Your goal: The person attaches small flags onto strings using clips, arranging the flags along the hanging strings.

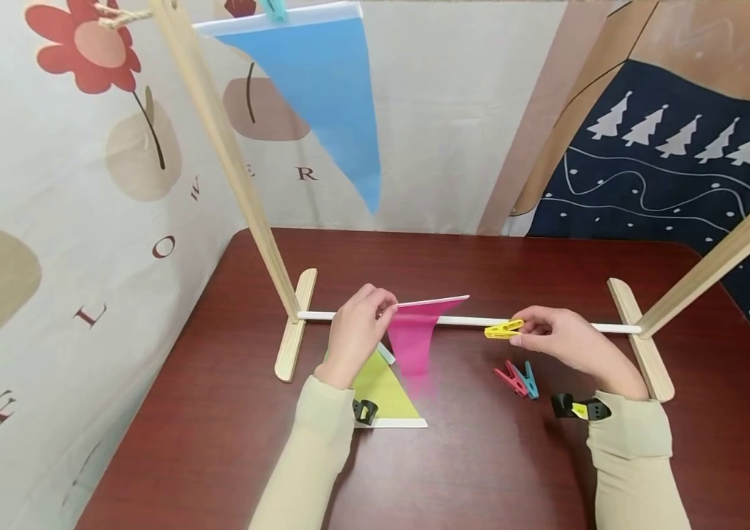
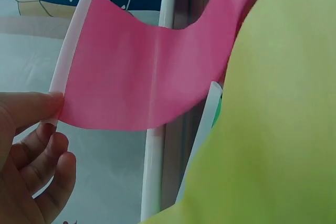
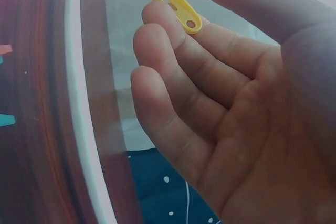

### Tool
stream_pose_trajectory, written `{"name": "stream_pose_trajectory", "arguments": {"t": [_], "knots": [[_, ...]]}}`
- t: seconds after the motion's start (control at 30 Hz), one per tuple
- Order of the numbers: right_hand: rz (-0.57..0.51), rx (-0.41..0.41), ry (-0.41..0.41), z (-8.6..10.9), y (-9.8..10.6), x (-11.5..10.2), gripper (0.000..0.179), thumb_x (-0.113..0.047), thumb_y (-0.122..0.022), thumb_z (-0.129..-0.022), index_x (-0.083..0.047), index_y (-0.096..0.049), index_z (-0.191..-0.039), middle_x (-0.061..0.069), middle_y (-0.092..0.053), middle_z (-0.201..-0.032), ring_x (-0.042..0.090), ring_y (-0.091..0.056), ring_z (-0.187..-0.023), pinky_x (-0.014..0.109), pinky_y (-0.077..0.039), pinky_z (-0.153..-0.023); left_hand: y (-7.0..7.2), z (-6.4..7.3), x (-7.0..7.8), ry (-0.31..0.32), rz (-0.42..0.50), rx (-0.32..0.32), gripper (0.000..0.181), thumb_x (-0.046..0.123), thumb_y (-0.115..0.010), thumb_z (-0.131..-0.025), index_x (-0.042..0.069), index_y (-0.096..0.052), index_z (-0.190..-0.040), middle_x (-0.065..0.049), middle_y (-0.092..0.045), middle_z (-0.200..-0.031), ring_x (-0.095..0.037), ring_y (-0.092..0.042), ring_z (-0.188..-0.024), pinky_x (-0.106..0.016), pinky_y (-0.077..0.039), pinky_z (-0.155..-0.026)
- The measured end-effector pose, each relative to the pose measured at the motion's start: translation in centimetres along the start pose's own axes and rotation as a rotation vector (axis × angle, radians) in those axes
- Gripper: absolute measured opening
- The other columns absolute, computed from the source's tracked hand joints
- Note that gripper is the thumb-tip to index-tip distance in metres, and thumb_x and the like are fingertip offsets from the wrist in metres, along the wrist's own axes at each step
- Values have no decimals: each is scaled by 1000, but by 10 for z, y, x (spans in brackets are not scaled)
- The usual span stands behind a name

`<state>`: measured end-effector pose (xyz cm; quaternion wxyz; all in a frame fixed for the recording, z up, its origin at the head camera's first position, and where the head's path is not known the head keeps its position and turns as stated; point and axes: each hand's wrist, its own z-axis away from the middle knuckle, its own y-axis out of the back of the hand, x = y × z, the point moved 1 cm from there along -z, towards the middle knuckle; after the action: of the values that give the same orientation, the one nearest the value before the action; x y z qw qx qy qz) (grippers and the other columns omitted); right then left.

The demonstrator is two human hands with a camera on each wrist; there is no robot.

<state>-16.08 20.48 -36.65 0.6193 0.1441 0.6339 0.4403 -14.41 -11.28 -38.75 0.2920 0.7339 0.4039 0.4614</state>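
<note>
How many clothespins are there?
4: a yellow one in the right hand, a red one and a blue one on the table, a teal one on the blue pennant. Others may be hidden.

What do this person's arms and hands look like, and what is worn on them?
The left hand and right hand wear no gloves. The long sleeves are pale cream. A black strap piece shows near each cuff; the right one carries a yellow mark.

Your table is reddish-brown. You've got a red clip, blue clip, green flag and wooden feet on it.
</note>
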Motion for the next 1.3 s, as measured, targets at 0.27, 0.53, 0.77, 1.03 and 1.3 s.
{"name": "stream_pose_trajectory", "arguments": {"t": [0.27,0.53,0.77,1.03,1.3], "knots": [[40,-17,36,-1,4,-7,43,-41,-69,-78,-12,-62,-110,1,-62,-86,18,-53,-78,27,-46,-63,1,1,-3,13,-15,11,4,27,-69,-81,24,-68,-84,11,-53,-86,-6,-53,-64,-23,-42,-53],[95,-20,81,1,8,-17,41,-40,-69,-79,-11,-63,-107,-1,-62,-84,16,-53,-77,26,-46,-61,6,0,-4,8,-6,11,5,26,-69,-82,23,-67,-85,9,-49,-82,-5,-51,-61,-21,-39,-51],[141,-4,107,0,10,-23,39,-40,-69,-79,-12,-64,-106,-2,-62,-83,14,-54,-75,26,-45,-59,7,0,-3,-1,3,7,5,26,-69,-82,23,-67,-86,9,-50,-81,-6,-52,-61,-22,-40,-52],[147,-14,96,-2,13,-29,40,-42,-68,-79,-13,-64,-106,-1,-62,-84,16,-53,-76,28,-46,-61,9,-1,-6,1,15,-2,4,26,-69,-82,25,-68,-86,8,-50,-86,-6,-52,-63,-23,-41,-54],[151,-30,95,-2,14,-34,37,-43,-67,-80,-16,-64,-105,-2,-62,-85,15,-54,-77,29,-46,-64,9,1,-8,7,32,6,5,27,-69,-82,24,-69,-87,7,-50,-91,-6,-52,-65,-22,-42,-55]]}}
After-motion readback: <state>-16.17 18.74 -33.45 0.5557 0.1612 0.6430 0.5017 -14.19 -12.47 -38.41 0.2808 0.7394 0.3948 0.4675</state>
